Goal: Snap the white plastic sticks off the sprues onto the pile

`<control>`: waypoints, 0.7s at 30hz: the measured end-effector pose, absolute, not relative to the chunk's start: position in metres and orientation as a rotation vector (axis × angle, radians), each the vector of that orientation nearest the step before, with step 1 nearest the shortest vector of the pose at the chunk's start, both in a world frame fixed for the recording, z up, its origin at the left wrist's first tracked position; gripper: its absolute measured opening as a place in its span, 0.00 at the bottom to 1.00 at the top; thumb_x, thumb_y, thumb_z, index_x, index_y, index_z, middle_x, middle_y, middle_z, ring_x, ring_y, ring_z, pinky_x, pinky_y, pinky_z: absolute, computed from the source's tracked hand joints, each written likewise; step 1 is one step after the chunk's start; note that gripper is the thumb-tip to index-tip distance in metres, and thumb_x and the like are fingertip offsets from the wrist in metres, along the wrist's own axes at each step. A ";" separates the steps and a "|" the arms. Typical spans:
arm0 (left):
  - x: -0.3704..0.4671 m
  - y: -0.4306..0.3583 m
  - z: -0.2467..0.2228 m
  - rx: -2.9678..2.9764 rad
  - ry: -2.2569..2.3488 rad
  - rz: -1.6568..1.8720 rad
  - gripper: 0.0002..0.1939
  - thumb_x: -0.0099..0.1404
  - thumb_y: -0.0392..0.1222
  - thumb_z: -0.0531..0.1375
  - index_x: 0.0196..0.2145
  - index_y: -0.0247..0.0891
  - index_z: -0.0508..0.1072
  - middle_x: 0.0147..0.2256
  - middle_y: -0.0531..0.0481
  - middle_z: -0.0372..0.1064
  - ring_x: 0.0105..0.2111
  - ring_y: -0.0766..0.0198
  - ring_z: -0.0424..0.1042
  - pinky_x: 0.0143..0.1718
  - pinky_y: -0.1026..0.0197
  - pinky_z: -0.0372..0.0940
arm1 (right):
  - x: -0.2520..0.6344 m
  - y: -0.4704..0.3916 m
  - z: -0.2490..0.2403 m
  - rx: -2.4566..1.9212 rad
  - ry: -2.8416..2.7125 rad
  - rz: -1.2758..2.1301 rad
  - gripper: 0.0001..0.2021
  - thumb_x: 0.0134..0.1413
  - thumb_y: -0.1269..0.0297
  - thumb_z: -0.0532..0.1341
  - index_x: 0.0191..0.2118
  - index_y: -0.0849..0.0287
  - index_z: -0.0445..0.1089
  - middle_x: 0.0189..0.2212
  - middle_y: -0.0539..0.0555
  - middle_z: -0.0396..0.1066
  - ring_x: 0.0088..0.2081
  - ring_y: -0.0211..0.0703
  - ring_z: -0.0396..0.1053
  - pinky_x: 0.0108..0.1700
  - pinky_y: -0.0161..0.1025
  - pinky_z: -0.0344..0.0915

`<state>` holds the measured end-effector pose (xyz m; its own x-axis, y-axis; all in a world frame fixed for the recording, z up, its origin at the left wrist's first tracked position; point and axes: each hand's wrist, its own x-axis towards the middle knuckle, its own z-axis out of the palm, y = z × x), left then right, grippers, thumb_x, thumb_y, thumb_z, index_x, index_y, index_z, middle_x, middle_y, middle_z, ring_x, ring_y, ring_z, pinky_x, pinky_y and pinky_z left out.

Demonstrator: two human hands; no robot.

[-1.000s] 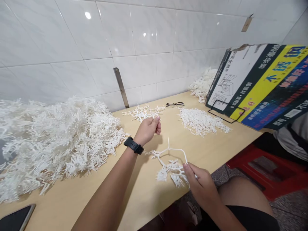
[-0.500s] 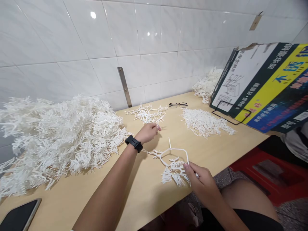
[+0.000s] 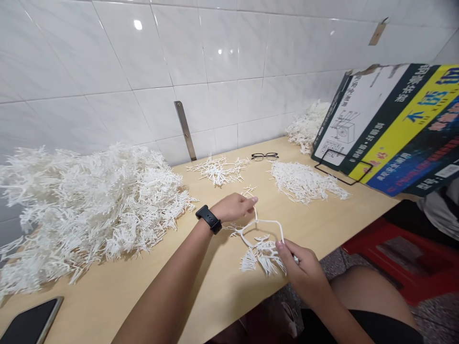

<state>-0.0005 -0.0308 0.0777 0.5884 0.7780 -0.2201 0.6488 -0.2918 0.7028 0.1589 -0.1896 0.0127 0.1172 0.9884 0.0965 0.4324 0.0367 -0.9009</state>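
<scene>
My right hand [image 3: 303, 267] is closed on a white branched plastic frame [image 3: 263, 221], gripping its right side near the table's front edge. The frame bends into a loop, with fringed sprigs [image 3: 266, 255] along its lower part and a thin stem standing up from its top. At the tip of that stem is my left hand [image 3: 236, 207], wearing a black watch, its thumb and fingers pinched together. A small white twig [image 3: 248, 191] sticks out beyond those fingers. Whether the twig and stem are joined is hidden by the fingers.
A large heap of white sprigs [image 3: 96, 205] covers the table's left side. Behind my hands lie a small twig pile [image 3: 218, 169], glasses [image 3: 264, 156] and a flatter pile [image 3: 304, 182]. A printed carton [image 3: 387, 129] stands right; a phone [image 3: 30, 322] lies front left.
My left hand has moved right and slightly nearer, reaching the top of the frame's upright stem. The right hand and the frame have stayed nearly in place.
</scene>
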 end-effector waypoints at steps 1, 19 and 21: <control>0.002 -0.033 0.077 1.985 1.047 0.145 0.32 0.65 0.63 0.48 0.33 0.32 0.79 0.35 0.42 0.77 0.33 0.59 0.73 0.38 0.61 0.63 | 0.158 -0.190 0.013 -1.530 -1.447 0.817 0.21 0.63 0.50 0.49 0.25 0.59 0.59 0.20 0.49 0.59 0.26 0.38 0.58 0.28 0.32 0.56; 0.018 -0.043 0.075 1.982 1.182 0.584 0.24 0.68 0.51 0.47 0.21 0.36 0.70 0.15 0.53 0.63 0.18 0.68 0.60 0.26 0.64 0.55 | 0.127 -0.193 0.024 -1.530 -1.373 0.805 0.21 0.64 0.50 0.47 0.23 0.57 0.51 0.18 0.46 0.48 0.22 0.35 0.51 0.24 0.33 0.49; 0.017 -0.041 0.076 2.011 1.227 0.623 0.25 0.68 0.51 0.47 0.21 0.36 0.70 0.15 0.53 0.63 0.19 0.67 0.62 0.26 0.64 0.55 | 0.125 -0.193 0.026 -1.535 -1.414 0.719 0.21 0.65 0.52 0.47 0.22 0.57 0.50 0.17 0.45 0.48 0.21 0.35 0.50 0.23 0.33 0.49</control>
<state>0.0165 -0.0411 0.0760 0.4383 0.8976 0.0456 0.5663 -0.3153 0.7615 0.1245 -0.1928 0.0265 0.1763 0.9723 0.1536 0.4487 0.0595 -0.8917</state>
